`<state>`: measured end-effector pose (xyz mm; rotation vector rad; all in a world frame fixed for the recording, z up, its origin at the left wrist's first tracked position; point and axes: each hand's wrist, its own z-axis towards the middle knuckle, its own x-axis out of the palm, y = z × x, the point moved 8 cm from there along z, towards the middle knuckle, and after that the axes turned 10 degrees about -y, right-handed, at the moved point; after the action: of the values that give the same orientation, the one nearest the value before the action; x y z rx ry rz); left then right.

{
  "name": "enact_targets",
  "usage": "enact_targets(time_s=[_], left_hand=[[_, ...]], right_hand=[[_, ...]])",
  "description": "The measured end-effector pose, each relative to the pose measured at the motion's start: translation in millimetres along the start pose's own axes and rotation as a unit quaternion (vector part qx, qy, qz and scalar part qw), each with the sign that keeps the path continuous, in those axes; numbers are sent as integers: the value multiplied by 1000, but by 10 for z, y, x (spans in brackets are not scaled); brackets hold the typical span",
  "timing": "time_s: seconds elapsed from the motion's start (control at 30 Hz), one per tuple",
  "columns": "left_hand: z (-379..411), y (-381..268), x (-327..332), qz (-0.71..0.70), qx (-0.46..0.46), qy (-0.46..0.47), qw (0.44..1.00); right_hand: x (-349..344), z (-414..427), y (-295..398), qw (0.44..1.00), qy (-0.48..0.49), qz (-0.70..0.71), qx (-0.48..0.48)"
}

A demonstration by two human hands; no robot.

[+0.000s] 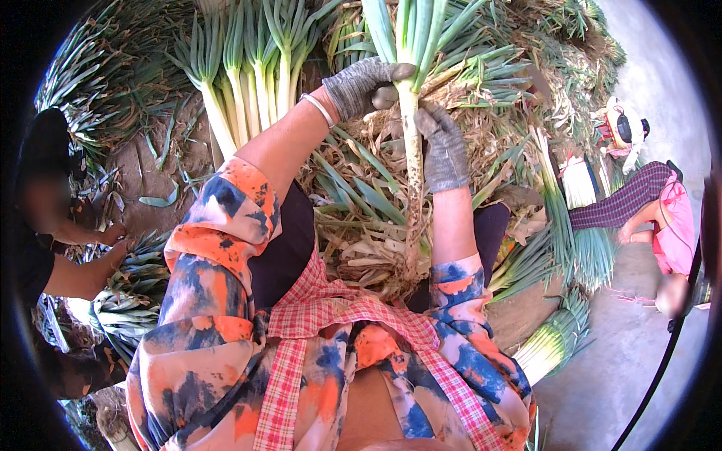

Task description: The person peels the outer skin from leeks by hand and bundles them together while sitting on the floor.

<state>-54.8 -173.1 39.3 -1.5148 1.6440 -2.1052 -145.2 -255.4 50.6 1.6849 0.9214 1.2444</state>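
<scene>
A long green onion (413,146) stands roughly upright in front of me, with green leaves at the top. Its upper shaft is pale, the lower part is brown-speckled and dirty, and roots hang at the bottom. My left hand (369,87), in a grey knit glove with darkened fingertips, grips it at the neck just below the leaves. Slightly lower, my right hand (445,147), in a matching glove, has its thumb and bent fingers against the shaft's right side. Loose dry husks (361,256) and cut leaves lie beneath it.
Several clean-stalked green onions (256,96) lean together at upper left. A co-worker's hands (115,248) are close on the left, above more onions (121,310). Another person in pink (674,225) is at right, near tied onions (578,180). A bundle (550,344) lies at lower right.
</scene>
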Motion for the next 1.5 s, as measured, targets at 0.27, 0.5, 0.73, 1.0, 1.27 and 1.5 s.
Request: enact_targets(time_s=[0.27,0.5,0.73,1.0,1.27,1.5], left_hand=[[-109,-170,24,-16,40,-55,998],[25,-169,-403,-114,64,-263,956],[-1,-524,-1105,-195,162,-342,905],[-199,-1052,-1524,-233,232,-320,888],[149,-716,-1641,-363,83,-110,921],[138,-742,-1874,-305,150,-161,927]], right_hand=[[27,-275,416,912,-65,-156,-373],[74,-529,170,897,290,333,29],[-433,-847,-412,871,153,-446,-140],[-2318,-1318,-2190,659,187,-719,-115],[-1180,-559,-650,943,-26,-320,-91],[-25,-971,-384,877,192,-331,-292]])
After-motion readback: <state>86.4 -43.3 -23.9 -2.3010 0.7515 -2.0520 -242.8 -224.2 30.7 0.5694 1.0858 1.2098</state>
